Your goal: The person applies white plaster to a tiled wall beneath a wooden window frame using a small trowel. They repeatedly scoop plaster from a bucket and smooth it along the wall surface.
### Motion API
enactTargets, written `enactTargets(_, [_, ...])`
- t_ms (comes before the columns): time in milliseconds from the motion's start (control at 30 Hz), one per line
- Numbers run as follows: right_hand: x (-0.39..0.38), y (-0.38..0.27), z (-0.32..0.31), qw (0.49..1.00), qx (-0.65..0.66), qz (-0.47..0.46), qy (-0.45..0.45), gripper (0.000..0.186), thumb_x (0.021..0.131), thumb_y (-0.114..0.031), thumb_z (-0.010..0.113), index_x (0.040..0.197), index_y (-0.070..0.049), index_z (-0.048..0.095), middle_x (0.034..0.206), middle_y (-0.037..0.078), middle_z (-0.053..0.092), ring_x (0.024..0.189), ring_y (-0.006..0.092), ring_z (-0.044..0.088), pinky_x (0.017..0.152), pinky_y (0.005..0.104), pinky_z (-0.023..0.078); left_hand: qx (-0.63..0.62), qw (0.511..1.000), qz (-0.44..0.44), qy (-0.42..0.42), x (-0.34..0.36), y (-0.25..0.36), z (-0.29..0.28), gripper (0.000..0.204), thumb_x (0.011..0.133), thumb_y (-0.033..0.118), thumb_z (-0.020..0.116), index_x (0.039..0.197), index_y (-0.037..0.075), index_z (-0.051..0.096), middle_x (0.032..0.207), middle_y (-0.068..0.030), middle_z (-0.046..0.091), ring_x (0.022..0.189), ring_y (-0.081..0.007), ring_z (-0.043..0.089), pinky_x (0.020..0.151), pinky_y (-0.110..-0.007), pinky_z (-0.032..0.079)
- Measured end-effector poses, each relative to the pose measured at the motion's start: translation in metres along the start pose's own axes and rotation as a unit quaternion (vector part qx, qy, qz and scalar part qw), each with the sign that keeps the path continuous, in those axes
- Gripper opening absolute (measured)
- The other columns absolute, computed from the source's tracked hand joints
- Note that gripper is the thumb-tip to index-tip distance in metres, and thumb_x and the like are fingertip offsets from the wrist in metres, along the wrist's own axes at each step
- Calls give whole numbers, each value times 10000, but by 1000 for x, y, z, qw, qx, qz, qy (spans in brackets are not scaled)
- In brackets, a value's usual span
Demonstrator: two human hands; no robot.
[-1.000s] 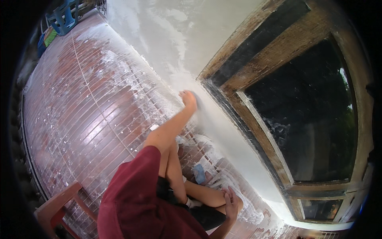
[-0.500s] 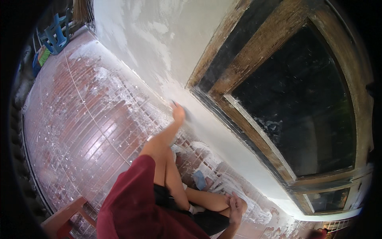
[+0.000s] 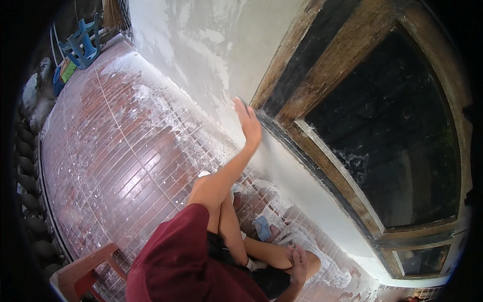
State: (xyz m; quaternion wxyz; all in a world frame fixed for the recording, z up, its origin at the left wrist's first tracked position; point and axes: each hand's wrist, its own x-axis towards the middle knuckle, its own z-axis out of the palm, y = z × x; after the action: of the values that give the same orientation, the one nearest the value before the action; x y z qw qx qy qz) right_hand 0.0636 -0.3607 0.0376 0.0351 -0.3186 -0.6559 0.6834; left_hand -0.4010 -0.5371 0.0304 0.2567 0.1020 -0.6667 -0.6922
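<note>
My left hand (image 3: pixel 248 125) is raised against the pale, patchy wall (image 3: pixel 201 60), just beside the lower corner of the wooden window frame (image 3: pixel 312 75). A thin dark flat piece (image 3: pixel 245 104), perhaps sandpaper, shows at its fingers; most of it is hidden by the hand. My right hand (image 3: pixel 298 264) rests on my bent knee with its fingers extended, holding nothing. Below the wall, a crumpled blue cloth or paper (image 3: pixel 262 228) lies on the floor near my legs.
White dust and flakes cover much of the reddish tiled floor (image 3: pixel 136 166). A red-brown stool or chair (image 3: pixel 85 272) stands at lower left. At the far left are a blue stool (image 3: pixel 83 45), a green brush head (image 3: pixel 68 72) and a straw broom (image 3: pixel 111 15).
My left hand has moved up along the wall towards the window frame's corner. The whole view has shifted slightly, while my right hand stays on the knee.
</note>
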Motion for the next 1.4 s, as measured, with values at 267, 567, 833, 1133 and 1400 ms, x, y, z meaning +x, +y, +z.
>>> enactTargets(267, [30,-19,29,998,-19,-20,-56,511,991,-131,552,1450,5,372,1306,174,583,1141,230,597,972,320,477,140,689,-218,-677,-222,-60,-37,498,978,381,469,1317,28,562,1212,-246,604,1117,-357,590,941,-444,454])
enactTargets(567, [47,-15,39,995,13,-67,-72,666,966,-105,577,1523,-2,227,1526,162,353,1367,267,403,1099,348,333,-69,446,-89,-888,-189,0,-41,334,893,235,685,1175,56,686,1052,-67,715,971,-131,618,863,-296,479])
enactTargets(833, [86,-48,116,965,-224,-122,65,428,964,-281,606,1174,91,594,975,185,689,852,235,664,771,367,510,-183,583,-215,-762,-163,-7,-48,201,895,125,701,1057,7,685,983,-62,701,934,-116,628,830,-291,516])
enactTargets(1133, [135,-130,140,661,-641,-391,10,522,858,-25,573,1375,-47,496,1357,168,548,1119,349,613,868,429,514,308,654,141,-677,-140,-31,-43,543,831,517,681,1162,86,678,1205,-139,648,1098,-338,614,899,-558,468])
enactTargets(1400, [221,-149,210,298,-715,-600,-198,509,889,-138,508,1398,-139,489,1472,66,458,1371,239,413,1132,430,341,354,496,179,-772,-161,-51,-32,447,760,407,726,1092,108,721,1154,-79,688,1093,-291,642,839,-540,506])
